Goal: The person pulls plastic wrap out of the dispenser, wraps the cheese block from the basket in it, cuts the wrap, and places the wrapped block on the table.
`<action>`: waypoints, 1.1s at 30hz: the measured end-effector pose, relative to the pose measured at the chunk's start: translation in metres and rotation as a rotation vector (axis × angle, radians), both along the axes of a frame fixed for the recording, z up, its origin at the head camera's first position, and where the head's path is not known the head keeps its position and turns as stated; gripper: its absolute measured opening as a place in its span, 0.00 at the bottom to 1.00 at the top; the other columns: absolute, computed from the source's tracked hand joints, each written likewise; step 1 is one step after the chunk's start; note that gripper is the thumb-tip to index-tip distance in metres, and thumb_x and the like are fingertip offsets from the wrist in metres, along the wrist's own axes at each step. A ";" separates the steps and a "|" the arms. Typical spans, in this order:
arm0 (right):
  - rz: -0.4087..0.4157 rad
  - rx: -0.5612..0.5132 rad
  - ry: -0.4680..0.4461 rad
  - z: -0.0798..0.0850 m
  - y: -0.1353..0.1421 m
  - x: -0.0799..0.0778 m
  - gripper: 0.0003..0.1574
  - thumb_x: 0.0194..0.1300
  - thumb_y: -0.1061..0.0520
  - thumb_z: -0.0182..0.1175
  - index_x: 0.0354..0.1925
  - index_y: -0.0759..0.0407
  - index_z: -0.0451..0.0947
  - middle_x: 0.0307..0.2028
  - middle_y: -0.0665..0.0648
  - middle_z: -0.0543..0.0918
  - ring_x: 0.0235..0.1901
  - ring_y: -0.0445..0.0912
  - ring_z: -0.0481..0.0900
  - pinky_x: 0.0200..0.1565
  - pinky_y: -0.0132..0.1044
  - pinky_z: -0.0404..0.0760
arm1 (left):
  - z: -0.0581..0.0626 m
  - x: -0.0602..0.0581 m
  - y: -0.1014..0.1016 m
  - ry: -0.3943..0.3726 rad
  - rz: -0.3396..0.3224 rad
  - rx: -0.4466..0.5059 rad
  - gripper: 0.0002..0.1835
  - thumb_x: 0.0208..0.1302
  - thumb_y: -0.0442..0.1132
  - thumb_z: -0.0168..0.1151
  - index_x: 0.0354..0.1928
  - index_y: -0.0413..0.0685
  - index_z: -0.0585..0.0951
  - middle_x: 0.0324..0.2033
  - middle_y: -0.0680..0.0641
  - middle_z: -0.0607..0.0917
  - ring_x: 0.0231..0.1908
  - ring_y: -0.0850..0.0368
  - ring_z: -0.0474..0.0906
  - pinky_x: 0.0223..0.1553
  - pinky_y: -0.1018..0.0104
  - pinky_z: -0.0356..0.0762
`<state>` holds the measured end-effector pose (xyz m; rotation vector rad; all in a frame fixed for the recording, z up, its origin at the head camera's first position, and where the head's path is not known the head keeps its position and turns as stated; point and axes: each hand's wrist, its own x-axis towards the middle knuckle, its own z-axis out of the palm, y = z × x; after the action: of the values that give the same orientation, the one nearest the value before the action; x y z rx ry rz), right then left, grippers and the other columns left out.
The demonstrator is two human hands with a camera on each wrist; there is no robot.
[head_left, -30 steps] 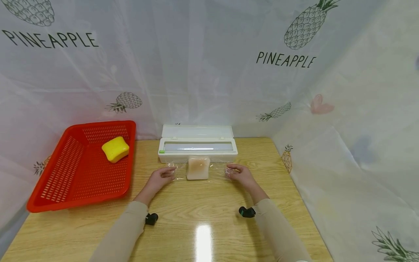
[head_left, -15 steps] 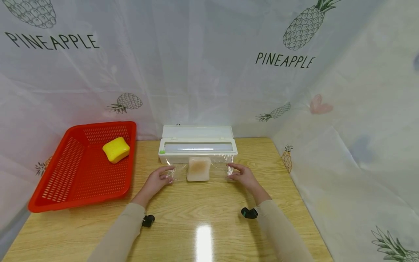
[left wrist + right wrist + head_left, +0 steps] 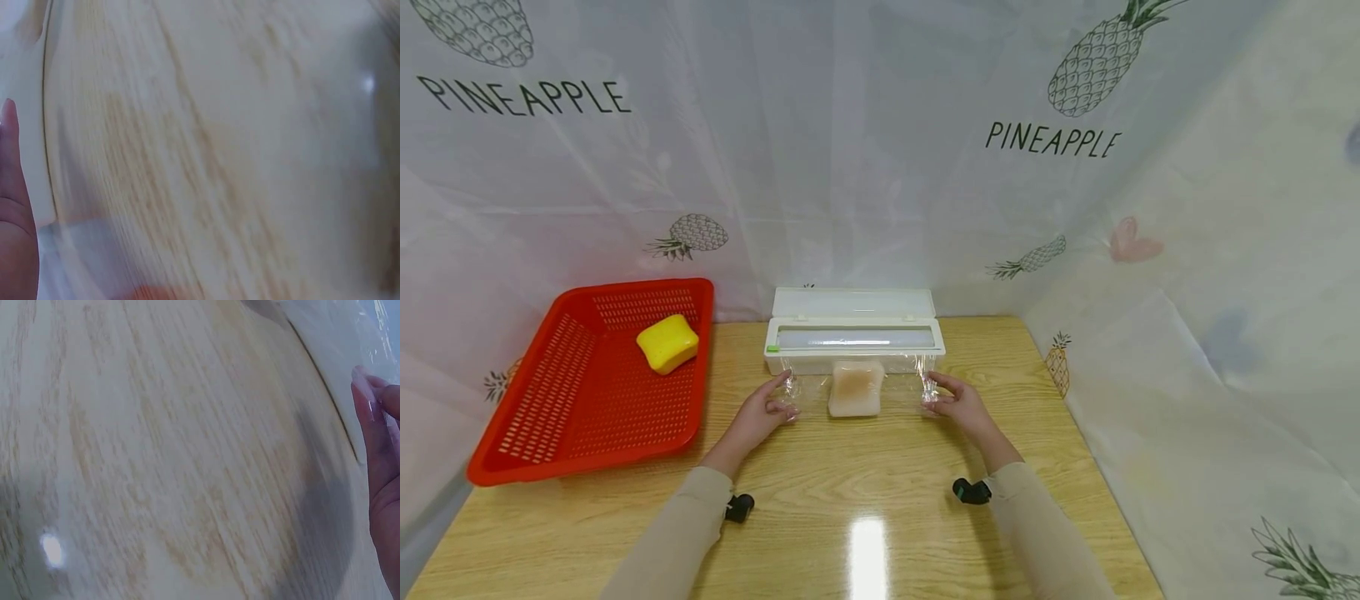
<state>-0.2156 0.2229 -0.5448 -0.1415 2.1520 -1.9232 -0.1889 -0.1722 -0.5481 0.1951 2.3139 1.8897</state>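
Observation:
A slice of bread [image 3: 856, 388], pale with a browned middle, lies at the front of a white cling film dispenser [image 3: 854, 363]. Clear cling film [image 3: 816, 390] stretches from the dispenser across the bread to both sides. At its left edge my left hand [image 3: 758, 415] holds the film, index finger and thumb spread along it. My right hand [image 3: 961, 407] pinches the right edge; in the right wrist view the film [image 3: 375, 337] bunches at the fingertips. Only part of the left hand [image 3: 15, 212] enters the left wrist view.
The dispenser's lid [image 3: 853, 302] stands raised at the back, and a green slider [image 3: 772, 349] sits at its left end. A red plastic basket [image 3: 587, 456] with a yellow spongy-looking block [image 3: 667, 343] stands at the left. A printed curtain [image 3: 880, 167] hangs behind the wooden table [image 3: 820, 500].
Both hands have shifted slightly outward, and the film's edges now rise more visibly at the fingers. The left index finger has moved up, away from the thumb. Dispenser and basket stay put.

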 end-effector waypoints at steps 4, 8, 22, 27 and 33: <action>-0.030 0.000 -0.017 -0.005 0.001 -0.002 0.37 0.63 0.76 0.57 0.69 0.63 0.65 0.69 0.65 0.63 0.42 0.49 0.84 0.44 0.41 0.83 | -0.002 -0.001 0.001 -0.005 0.001 0.005 0.41 0.59 0.16 0.60 0.74 0.42 0.59 0.69 0.32 0.59 0.40 0.47 0.83 0.42 0.62 0.82; -0.047 -0.033 -0.016 -0.011 0.000 -0.003 0.37 0.63 0.77 0.56 0.69 0.63 0.66 0.69 0.66 0.63 0.41 0.49 0.85 0.44 0.43 0.83 | -0.005 -0.002 0.003 -0.006 0.011 0.025 0.35 0.60 0.16 0.59 0.69 0.39 0.64 0.61 0.29 0.69 0.41 0.45 0.83 0.42 0.61 0.82; -0.137 -0.269 -0.035 -0.031 -0.004 0.003 0.36 0.62 0.76 0.59 0.68 0.71 0.63 0.46 0.63 0.81 0.38 0.49 0.85 0.45 0.42 0.83 | -0.019 0.001 -0.008 -0.082 0.092 -0.088 0.26 0.65 0.29 0.63 0.65 0.36 0.72 0.63 0.33 0.72 0.53 0.42 0.79 0.49 0.60 0.79; -0.181 -0.291 -0.026 -0.032 -0.007 0.004 0.32 0.62 0.78 0.57 0.64 0.77 0.65 0.31 0.55 0.84 0.35 0.49 0.86 0.41 0.40 0.84 | -0.019 0.001 -0.007 -0.084 0.125 -0.054 0.26 0.63 0.26 0.63 0.64 0.34 0.72 0.60 0.33 0.75 0.50 0.43 0.80 0.47 0.61 0.80; -0.229 -0.331 0.012 -0.034 -0.010 0.005 0.28 0.61 0.79 0.57 0.60 0.79 0.68 0.30 0.56 0.85 0.35 0.50 0.86 0.40 0.40 0.84 | -0.016 -0.005 -0.004 -0.075 0.337 0.044 0.31 0.63 0.25 0.60 0.68 0.36 0.63 0.61 0.33 0.70 0.53 0.41 0.75 0.45 0.69 0.78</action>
<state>-0.2110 0.2131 -0.5784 0.0357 1.9097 -2.4039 -0.1941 -0.1757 -0.5639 -0.2753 2.3757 2.0538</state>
